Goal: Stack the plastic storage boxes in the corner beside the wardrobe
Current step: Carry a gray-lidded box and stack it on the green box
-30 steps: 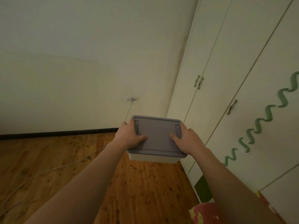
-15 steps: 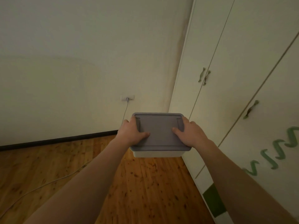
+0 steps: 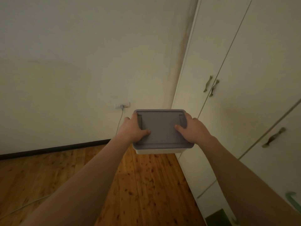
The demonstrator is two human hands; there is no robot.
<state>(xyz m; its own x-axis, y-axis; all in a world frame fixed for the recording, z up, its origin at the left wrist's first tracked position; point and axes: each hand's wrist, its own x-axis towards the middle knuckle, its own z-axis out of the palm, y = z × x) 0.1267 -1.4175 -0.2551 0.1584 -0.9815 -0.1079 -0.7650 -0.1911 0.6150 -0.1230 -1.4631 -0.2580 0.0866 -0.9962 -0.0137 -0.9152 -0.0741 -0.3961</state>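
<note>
No text, label, brand, number or sign can be read anywhere in the view. The grey lid of the storage box (image 3: 160, 128) is plain, the wardrobe (image 3: 244, 79) doors bear only green painted shapes, and the wall socket (image 3: 122, 105) shows no legible marking.

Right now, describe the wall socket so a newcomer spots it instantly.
Start at the white wardrobe on the right and follow the cream wall leftward, low down. The wall socket sits above the dark skirting board, just left of the held storage box; it alone has a grey cable hanging from it.
</note>
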